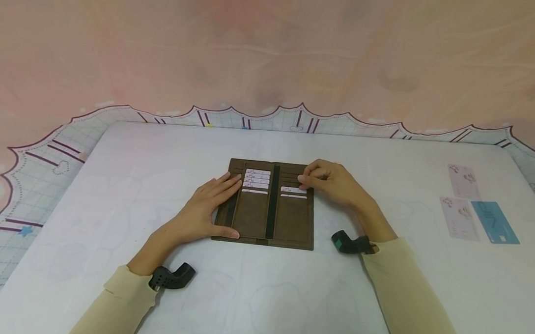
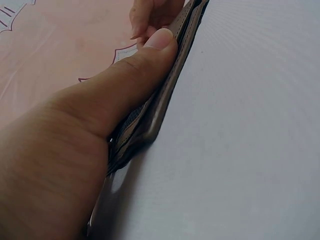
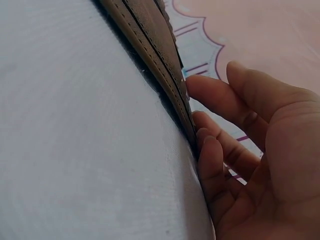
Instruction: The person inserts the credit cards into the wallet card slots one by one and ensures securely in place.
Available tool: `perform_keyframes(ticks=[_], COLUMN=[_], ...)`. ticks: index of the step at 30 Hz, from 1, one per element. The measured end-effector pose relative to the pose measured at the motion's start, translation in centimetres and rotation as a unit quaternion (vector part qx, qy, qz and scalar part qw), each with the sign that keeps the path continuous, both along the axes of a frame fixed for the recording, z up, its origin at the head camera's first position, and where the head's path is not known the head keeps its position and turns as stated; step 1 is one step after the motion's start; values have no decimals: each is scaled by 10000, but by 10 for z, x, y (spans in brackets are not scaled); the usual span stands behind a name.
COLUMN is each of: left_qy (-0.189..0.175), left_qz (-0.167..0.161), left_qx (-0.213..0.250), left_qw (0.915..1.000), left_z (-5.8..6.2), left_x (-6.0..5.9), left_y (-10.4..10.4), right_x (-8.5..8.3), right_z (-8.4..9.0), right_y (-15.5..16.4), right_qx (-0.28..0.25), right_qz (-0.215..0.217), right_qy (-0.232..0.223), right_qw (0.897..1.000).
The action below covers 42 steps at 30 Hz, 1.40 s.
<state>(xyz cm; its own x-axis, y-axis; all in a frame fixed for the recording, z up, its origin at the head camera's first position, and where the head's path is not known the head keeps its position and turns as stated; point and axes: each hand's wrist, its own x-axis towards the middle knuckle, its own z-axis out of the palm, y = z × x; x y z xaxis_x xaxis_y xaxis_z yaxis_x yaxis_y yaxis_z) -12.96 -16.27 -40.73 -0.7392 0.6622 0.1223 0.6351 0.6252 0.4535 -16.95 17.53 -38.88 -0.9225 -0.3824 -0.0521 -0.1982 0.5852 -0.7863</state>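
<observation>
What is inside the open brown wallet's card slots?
The wallet holds about five white cards stacked in its left slots and two on the right. Only their top edges show; the left hand covers the left flap's edge.

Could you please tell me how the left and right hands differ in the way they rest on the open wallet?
The left hand lies flat with straight fingers, pressing down the left half of the wallet; the right hand has curled fingers at a card in the right half's slots. The left hand covers much of its side; the right hand touches only the upper right corner. Both touch the same brown wallet on the white table.
</observation>
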Motion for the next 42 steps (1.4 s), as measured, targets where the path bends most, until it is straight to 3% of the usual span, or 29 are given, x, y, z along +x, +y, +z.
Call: perform_keyframes(ticks=[15,21,27,32,37,42], left_qy=[-17,-60,-87,-37,-22,-30], left_qz=[39,50,44,32,2,29], left_qx=[-1,112,71,74,118,86], left_qw=[10000,9999,9999,10000,9999,10000], left_z=[4,3,-1,0,-1,-1], left_x=[2,3,5,4,2,1], left_y=[-6,-4,-1,-2,-2,-2], right_x=[-1,-1,9,26,44,63], right_z=[9,17,31,41,38,31], right_y=[-7,3,41,81,125,165], right_qx=[180,21,-26,384,973,1238], right_qz=[51,-303,-787,-1481,-1963,-2439], right_qy=[215,40,200,403,418,319], right_qw=[9996,9995,9967,9874,9748,9613])
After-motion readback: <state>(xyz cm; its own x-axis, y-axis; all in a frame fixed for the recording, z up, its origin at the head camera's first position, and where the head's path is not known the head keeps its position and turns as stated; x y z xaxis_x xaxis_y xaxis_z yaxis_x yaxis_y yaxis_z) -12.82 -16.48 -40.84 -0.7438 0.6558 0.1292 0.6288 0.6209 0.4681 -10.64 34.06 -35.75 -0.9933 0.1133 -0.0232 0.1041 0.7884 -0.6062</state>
